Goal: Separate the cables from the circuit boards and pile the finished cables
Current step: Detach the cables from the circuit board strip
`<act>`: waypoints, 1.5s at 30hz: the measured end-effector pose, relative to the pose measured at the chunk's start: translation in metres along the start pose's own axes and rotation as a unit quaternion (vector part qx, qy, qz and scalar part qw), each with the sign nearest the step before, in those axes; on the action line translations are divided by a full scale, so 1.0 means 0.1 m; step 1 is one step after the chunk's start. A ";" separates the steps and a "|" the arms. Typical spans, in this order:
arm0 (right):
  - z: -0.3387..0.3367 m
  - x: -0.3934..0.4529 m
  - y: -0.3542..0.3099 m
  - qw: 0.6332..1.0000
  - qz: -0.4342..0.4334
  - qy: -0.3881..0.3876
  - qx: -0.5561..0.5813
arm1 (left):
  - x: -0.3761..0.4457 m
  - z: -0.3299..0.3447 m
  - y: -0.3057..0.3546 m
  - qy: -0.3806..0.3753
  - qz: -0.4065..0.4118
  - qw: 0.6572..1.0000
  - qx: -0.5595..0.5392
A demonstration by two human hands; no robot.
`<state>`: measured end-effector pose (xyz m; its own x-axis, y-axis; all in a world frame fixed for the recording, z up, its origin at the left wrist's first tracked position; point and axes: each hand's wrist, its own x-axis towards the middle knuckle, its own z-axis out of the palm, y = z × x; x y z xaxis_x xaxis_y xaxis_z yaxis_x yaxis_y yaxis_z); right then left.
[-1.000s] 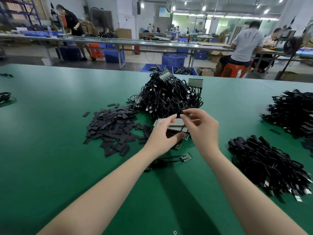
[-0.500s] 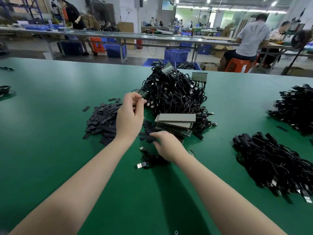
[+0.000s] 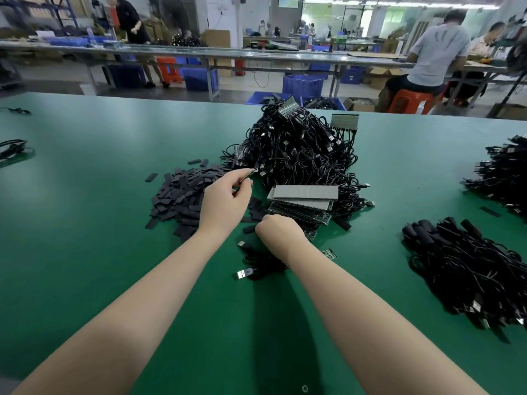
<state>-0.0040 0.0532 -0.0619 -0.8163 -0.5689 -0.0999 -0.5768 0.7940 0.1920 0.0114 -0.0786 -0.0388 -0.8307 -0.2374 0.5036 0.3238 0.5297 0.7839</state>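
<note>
Fingers of the left hand (image 3: 225, 199) pinch a small circuit board piece (image 3: 247, 176) above the heap of black strips (image 3: 182, 195). Lower down, the right hand (image 3: 278, 235) curls, knuckles up, over a loose black cable (image 3: 256, 266) on the green table (image 3: 85, 252); it seems to grip it, though its fingers are hidden. Tangled unsorted cables (image 3: 299, 149) lie behind the stacked circuit boards (image 3: 302, 201), and finished cables (image 3: 467, 269) are piled at right.

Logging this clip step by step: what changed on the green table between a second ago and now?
The left hand left the stack of circuit boards and moved up-left, now pinching a small piece by the tangled cable heap. The right hand dropped toward the person onto the loose cable. Board stack, black strips and finished cable pile stayed put.
</note>
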 end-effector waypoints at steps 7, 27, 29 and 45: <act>0.04 -0.07 0.16 0.999 -0.006 0.047 -0.003 | -0.10 0.13 0.08 -0.028 -0.005 1.000 -0.006; 0.63 -0.95 0.16 0.533 0.239 0.335 0.739 | -0.98 0.67 0.01 -0.121 0.058 0.987 0.084; 0.64 -0.95 0.17 0.516 0.237 0.337 0.751 | -0.99 0.66 0.03 -0.123 0.057 0.988 0.077; 0.66 -0.99 0.23 0.499 0.170 0.280 0.802 | -0.96 0.62 -0.01 -0.160 0.038 0.985 0.056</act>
<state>0.0613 0.1416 -0.1118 -0.9980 0.0428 0.0474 -0.0564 -0.2402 -0.9691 0.0625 -0.0063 -0.1104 -0.9116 0.0661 0.4058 0.3543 0.6268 0.6939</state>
